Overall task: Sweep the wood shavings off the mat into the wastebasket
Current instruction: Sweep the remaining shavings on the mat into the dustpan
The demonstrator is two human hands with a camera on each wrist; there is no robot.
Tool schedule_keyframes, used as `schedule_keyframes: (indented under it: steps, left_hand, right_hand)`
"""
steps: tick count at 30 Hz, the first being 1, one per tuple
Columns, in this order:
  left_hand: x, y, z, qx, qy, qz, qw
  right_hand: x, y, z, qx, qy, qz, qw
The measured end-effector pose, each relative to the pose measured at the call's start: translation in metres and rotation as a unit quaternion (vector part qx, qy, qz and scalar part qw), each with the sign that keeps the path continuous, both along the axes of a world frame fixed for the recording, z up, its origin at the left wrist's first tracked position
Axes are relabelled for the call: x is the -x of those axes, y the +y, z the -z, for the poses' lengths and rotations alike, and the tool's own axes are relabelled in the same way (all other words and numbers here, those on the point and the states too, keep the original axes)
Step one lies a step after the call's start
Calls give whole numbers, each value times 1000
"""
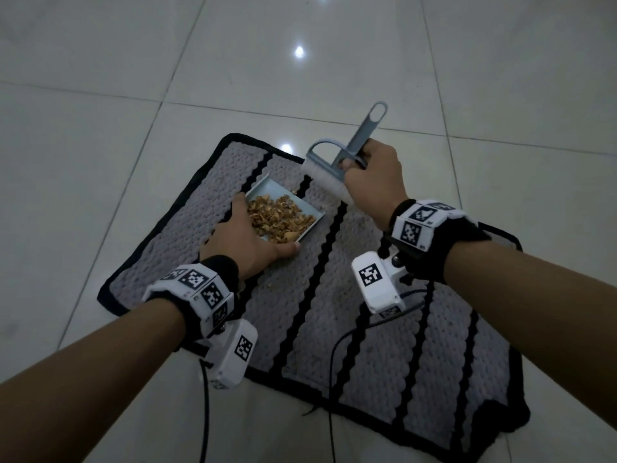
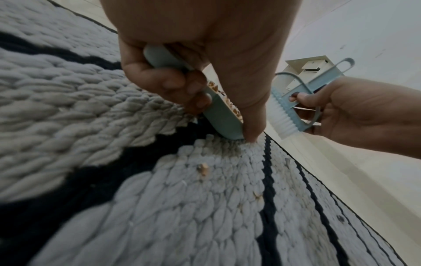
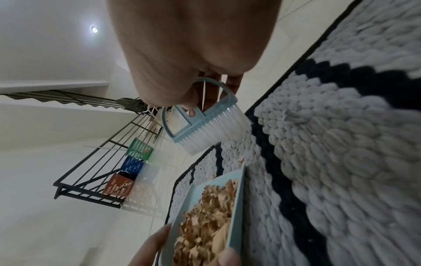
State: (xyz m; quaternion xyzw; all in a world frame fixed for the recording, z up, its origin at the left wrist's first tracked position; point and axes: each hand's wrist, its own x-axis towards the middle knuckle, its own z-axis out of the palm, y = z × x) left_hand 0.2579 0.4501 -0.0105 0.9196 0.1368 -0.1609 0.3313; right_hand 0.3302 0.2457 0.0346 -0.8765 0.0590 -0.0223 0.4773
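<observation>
Grey knitted mat with black stripes (image 1: 350,312), on tiled floor (image 1: 100,128). Tan wood shavings (image 1: 278,218): heaped in pale blue plastic dustpan (image 1: 267,190), gripped by left hand (image 1: 242,240); a few strays apparently on mat. Right hand (image 1: 374,177): fingers curled round blue white-bristled brush (image 1: 329,168).

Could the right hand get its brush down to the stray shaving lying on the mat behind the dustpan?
Probably yes: the right hand holds the brush raised, and the stray shaving lies uncovered on the mat.

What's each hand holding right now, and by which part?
Left hand grips the dustpan at its near handle end. Right hand grips the brush by its handle, just above the head, bristles off the mat.
</observation>
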Motion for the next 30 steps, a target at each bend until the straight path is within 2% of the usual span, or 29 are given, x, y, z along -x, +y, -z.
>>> schedule_keyframes:
  steps: [5,9,12,16,19,24,30]
  left_hand:
    - [1,3,-3,2,13,5,1000]
    - [-3,1,-8,-11,23,11,1000]
    - [-2,-1,-9,-24,20,11,999]
    - [-1,0,-9,-26,18,14,999]
    - [0,5,-10,3,23,26,999]
    - [3,24,-16,14,44,86,995]
    - [-2,31,-25,-41,69,163,983]
  right_hand:
    - [7,-12,-7,79,-4,-35,996]
    - [10,10,-6,141,5,-114,983]
    - [19,26,-5,154,11,-137,978]
    - [27,28,-13,89,23,-110,990]
    - [29,14,-21,61,3,-51,997]
    - [40,-10,-6,84,-17,33,996]
    - [64,0,12,105,-22,26,994]
